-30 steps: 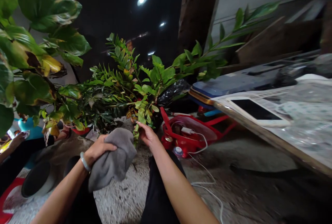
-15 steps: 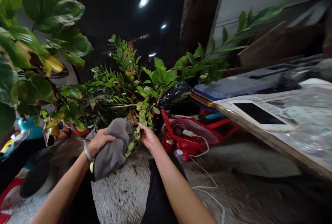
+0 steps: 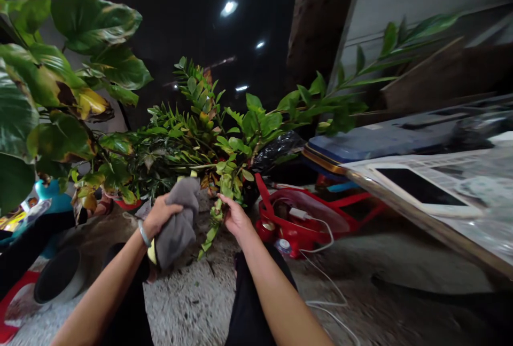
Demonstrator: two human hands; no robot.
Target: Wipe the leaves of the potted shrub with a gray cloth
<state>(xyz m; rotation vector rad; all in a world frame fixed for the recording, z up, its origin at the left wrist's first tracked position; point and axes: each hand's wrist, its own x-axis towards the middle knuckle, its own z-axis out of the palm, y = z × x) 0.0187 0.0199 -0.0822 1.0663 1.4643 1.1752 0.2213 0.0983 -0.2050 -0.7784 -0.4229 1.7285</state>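
My left hand [image 3: 160, 215] is closed around a grey cloth [image 3: 178, 231] with a yellow edge, which hangs down from the fingers. Just right of the cloth, my right hand [image 3: 236, 219] pinches a drooping plant stem [image 3: 214, 224] with pale green leaves. The stem's lower end dangles below the fingers, over the rough floor. Behind both hands spreads a dense leafy plant [image 3: 260, 122] with glossy leaves, some yellowed or brown. Its base is hidden by foliage.
A red bag [image 3: 304, 223] holding a white charger and cable stands to the right on the floor. Beyond it, a table [image 3: 385, 204] bears a white tablet [image 3: 420, 188]. Large broad leaves [image 3: 92, 25] crowd the left, above a dark-mouthed pot [image 3: 58, 276].
The view has shifted slightly, so most things sit further right. The cloth has drawn a little away from the stem, and its yellow edge now shows at the top too.
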